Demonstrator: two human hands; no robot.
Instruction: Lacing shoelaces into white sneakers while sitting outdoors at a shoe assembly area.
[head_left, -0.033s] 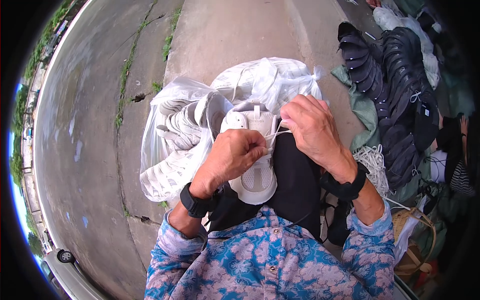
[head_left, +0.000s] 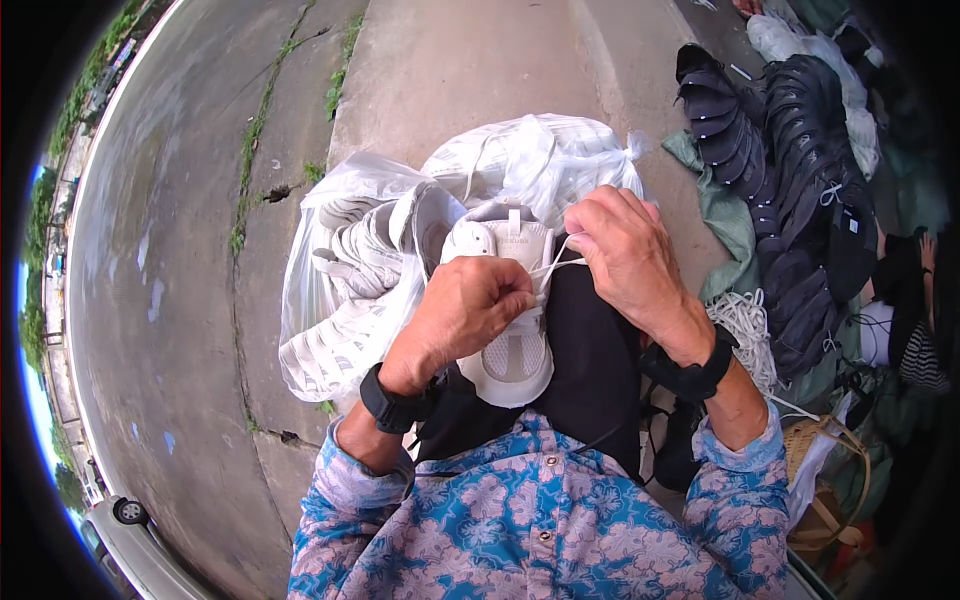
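A pale grey-and-white sneaker (head_left: 513, 362) rests on my lap over black trousers, its toe pointing toward me. My left hand (head_left: 478, 310) is closed over the middle of the shoe, covering part of the lacing, its thumb and forefinger pinched at the lace. Off the shoe's right side, my right hand (head_left: 625, 250) pinches the white shoelace (head_left: 563, 262). Crossed strands of that lace stretch between the two hands. What lies under my left palm is hidden.
Clear plastic bags (head_left: 345, 285) of similar pale shoes sit beyond and left of my lap. At right, rows of black shoes (head_left: 800, 180) lie near green sacking (head_left: 725, 225), a bundle of white laces (head_left: 742, 322) and a woven basket (head_left: 805, 445). Another person's hand shows at far right.
My right hand has shifted very slightly, and the lace strands between the hands look a little slacker. My left hand and the shoe hardly differ.
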